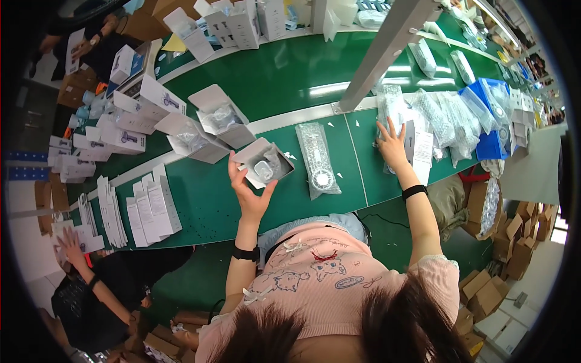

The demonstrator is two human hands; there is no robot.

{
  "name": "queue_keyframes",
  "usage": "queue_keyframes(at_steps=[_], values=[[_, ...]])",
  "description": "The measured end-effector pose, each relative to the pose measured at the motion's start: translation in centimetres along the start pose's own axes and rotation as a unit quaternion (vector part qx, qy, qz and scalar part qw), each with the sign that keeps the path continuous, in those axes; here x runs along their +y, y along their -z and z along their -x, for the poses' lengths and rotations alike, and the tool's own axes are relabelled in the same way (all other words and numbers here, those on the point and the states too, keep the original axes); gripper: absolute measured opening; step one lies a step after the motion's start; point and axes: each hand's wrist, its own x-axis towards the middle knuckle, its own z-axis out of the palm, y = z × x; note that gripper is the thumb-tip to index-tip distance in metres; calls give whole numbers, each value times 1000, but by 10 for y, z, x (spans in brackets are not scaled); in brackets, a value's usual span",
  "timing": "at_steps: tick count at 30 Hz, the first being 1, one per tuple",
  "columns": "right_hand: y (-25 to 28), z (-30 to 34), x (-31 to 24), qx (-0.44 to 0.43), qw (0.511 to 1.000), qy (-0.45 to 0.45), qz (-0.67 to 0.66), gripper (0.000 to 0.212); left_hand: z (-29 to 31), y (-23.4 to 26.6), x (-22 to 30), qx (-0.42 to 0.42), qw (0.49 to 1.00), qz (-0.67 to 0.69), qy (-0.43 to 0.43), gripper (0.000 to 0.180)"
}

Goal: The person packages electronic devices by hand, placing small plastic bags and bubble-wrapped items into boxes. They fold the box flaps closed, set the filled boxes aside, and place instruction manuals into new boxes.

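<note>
My left hand (249, 196) grips a small open white box (252, 151) at its near left side, thumb and fingers on opposite walls. Inside the box lies something in clear plastic (264, 169); its kind I cannot make out. To the right of the box, a bubble-wrap pouch (315, 154) with a round white part at its near end lies flat on the green table (242, 225). My right hand (392, 145) is spread, fingers apart, at the near end of another bubble-wrap pouch (391, 100). Printed white leaflets (422, 151) lie just right of that hand.
More bubble-wrap pouches (445, 121) pile up by a blue bin (491, 144). Open filled boxes (223, 115) stand at left, beside flat white cartons (154, 206). A metal post (387, 57) rises behind the table. A co-worker's hand (72, 248) reaches in at far left.
</note>
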Motion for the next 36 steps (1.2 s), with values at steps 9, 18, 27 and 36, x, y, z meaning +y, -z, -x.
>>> queue_keyframes(at_steps=[9, 18, 27, 36], values=[[22, -18, -23, 206, 931, -115, -279, 15, -19, 6, 30, -40, 980, -125, 147, 17], [164, -66, -163, 221, 752, 117, -610, 23, -41, 12, 26, -20, 975, -129, 179, 17], [151, -103, -199, 222, 785, 495, -299, 20, -36, 11, 15, 1, 981, -116, 154, 15], [130, -64, -204, 220, 869, 391, -209, 27, -36, 10, 15, 34, 986, -93, 137, 14]])
